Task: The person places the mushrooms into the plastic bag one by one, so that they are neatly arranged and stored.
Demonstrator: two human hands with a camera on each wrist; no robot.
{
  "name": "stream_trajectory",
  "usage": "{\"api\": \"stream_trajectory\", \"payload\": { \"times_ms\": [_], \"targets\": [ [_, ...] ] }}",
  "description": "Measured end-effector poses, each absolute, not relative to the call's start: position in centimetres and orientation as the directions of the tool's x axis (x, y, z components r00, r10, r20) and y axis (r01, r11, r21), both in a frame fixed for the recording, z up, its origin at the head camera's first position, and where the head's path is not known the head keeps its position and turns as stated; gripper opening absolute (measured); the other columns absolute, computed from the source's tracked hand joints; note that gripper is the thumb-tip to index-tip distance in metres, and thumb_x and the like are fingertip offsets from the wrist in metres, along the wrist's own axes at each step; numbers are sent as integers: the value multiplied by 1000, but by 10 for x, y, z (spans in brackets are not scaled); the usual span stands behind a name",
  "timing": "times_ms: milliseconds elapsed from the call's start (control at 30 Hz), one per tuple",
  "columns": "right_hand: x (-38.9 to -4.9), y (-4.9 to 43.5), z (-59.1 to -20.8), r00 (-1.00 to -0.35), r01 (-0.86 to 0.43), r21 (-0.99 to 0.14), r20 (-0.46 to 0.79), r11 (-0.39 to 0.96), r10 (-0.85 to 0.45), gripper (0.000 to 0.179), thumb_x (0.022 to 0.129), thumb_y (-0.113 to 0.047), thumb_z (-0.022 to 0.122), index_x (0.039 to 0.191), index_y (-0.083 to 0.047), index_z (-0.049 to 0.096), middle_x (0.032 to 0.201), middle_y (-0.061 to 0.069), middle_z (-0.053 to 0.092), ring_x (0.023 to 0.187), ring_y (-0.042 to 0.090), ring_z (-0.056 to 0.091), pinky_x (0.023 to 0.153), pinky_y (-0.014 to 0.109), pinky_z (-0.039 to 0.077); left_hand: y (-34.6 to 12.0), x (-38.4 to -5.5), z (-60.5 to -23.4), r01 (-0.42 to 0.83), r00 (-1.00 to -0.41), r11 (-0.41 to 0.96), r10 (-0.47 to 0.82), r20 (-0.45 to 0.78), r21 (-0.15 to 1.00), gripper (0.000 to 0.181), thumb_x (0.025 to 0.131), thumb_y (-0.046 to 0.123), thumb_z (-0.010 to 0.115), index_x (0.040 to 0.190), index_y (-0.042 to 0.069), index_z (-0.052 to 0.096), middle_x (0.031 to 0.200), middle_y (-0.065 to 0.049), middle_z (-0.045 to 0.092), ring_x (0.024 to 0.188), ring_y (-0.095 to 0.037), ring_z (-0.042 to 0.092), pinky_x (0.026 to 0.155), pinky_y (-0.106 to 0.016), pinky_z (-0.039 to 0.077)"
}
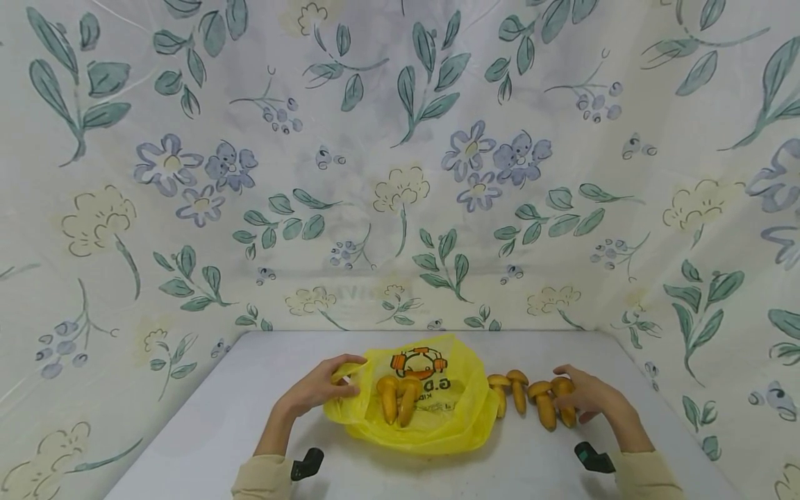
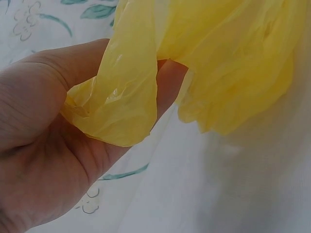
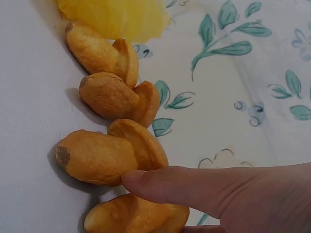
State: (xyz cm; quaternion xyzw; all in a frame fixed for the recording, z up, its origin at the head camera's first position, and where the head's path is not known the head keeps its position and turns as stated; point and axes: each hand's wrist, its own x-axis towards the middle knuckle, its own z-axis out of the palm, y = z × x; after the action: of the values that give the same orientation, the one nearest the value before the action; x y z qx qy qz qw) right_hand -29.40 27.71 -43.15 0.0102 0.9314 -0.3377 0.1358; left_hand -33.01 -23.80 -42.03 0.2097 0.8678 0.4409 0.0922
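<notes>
My left hand point(image 1: 320, 386) holds the handle loop of a yellow plastic bag point(image 1: 431, 439), its thumb and fingers curled round the thin film point(image 2: 129, 107). Two brown mushrooms point(image 1: 409, 399) lie side by side in the bag's open mouth, caps away from me, in front of a printed cartoon face. Right of the bag, several more mushrooms point(image 1: 518, 392) lie in a row. At the row's right end, my right hand point(image 1: 590, 394) grips the last mushroom point(image 3: 129, 216), thumb on one side and fingers on the other. The thumb tip lies right beside the neighbouring mushroom point(image 3: 102, 158).
A white table point(image 1: 531, 465) lies under everything. Floral cloth point(image 1: 400, 229) rises behind it and at both sides. The leftmost mushroom point(image 1: 499, 396) of the row is right at the bag's edge. Dark wrist devices point(image 1: 307, 464) show near both sleeves.
</notes>
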Motion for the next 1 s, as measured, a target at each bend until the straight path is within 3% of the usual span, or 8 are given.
{"api": "stream_trajectory", "payload": {
  "times_ms": [1000],
  "targets": [
    [-297,278,-435,-962,117,-629,-264,769,-69,68,84,-14,73,142,0,40,129,32,49,82,23,60,69,37,58,-237,-327,-417,286,-891,496,452,37,820,55,89,18,72,139,9,51,145,-24,44,89,-22,55,72,-30,52]
  ]
}}
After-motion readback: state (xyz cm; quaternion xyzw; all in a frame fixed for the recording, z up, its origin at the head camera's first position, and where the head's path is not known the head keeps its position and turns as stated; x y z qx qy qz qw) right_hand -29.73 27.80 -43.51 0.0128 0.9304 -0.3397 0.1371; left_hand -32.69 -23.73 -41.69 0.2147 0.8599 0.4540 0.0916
